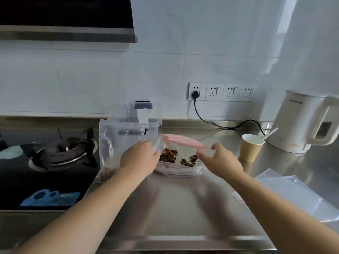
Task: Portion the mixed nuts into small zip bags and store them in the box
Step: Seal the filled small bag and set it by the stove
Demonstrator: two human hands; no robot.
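Toward the surface's point(183, 208) back edge, both hands work a small zip bag point(180, 158) of mixed nuts point(169, 154): left hand point(141, 158) pinching its side, right hand point(218, 158) gripping its pink strip, seemingly sealing; boxing point(143, 123) likely follows.

Brushed, softly reflective stainless steel for the countertop point(183, 208). Thin, clear, crinkled plastic film for the small zip bag point(180, 153), with a pink seal strip. Same glossy film on the large bag point(117, 142). Stiff transparent plastic for the box point(145, 123). Tan paper for the cup point(250, 149). Smooth matt white plastic on the kettle point(297, 123). Glossy black glass on the hob point(45, 180).
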